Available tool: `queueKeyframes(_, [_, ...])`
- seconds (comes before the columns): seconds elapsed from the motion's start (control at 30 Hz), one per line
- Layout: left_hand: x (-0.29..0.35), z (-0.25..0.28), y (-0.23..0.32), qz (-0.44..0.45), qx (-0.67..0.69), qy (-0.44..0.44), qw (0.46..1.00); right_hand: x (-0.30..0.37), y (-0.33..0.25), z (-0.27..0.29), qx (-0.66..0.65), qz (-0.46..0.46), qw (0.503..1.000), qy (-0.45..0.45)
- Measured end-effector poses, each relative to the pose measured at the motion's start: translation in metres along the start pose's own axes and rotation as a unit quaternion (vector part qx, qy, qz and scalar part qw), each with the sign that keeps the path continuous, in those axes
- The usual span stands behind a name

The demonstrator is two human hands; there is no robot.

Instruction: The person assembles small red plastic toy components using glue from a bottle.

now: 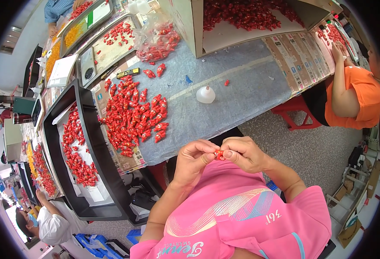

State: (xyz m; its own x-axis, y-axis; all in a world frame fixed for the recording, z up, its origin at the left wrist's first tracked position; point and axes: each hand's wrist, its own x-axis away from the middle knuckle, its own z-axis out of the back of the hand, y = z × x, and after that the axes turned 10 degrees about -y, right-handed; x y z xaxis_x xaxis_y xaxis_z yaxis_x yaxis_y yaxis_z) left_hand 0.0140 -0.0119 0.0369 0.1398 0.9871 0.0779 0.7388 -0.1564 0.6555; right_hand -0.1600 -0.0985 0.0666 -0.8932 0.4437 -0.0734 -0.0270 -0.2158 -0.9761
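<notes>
Close in front of my body, a small red figurine (219, 155) is pinched between the fingertips of my left hand (193, 160) and my right hand (244, 154). Both hands are closed on it, and the fingers cover part of it. On the table beyond my left hand lies a heap of similar red figurines (133, 113). A small squeeze bottle (206, 94) of whitish plastic with a thin tip stands on the blue-grey table cover (237, 77). Near it lies a tiny red piece (227, 82).
A black tray (95, 142) with red pieces stands at the left. Behind it are a metal tray (112, 41), a phone (86, 67) and a plastic bag (157, 43) of red pieces. An open box (254, 36) stands at the back. Other people sit left and right.
</notes>
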Motion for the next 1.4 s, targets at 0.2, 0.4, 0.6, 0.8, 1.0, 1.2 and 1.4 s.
queueKeyframes(0.2, [0.004, 0.007, -0.009, 0.047, 0.140, -0.019, 0.989, 0.001, 0.002, -0.001, 0.001, 0.011, 1.000, -0.019])
queueKeyframes(0.4, [0.005, 0.010, -0.009, 0.097, 0.200, -0.037, 0.974, 0.000, 0.001, 0.003, -0.009, 0.004, 0.999, -0.036])
queueKeyframes(0.6, [0.006, -0.005, -0.005, 0.049, 0.000, 0.075, 0.996, 0.003, 0.005, 0.000, 0.005, -0.040, 0.999, -0.024])
queueKeyframes(0.8, [0.002, -0.018, 0.002, -0.230, -0.588, 0.059, 0.773, 0.003, 0.002, -0.009, -0.033, -0.069, 0.997, 0.026])
queueKeyframes(1.0, [0.003, -0.018, -0.002, -0.215, -0.601, 0.053, 0.768, 0.004, 0.006, -0.006, -0.084, -0.083, 0.993, -0.002])
queueKeyframes(1.2, [0.004, -0.018, -0.006, -0.224, -0.610, 0.064, 0.757, 0.000, 0.005, -0.010, -0.032, -0.052, 0.998, -0.016])
queueKeyframes(1.4, [0.008, -0.022, -0.007, -0.229, -0.603, 0.069, 0.761, 0.001, 0.005, -0.017, 0.111, 0.030, 0.993, 0.005])
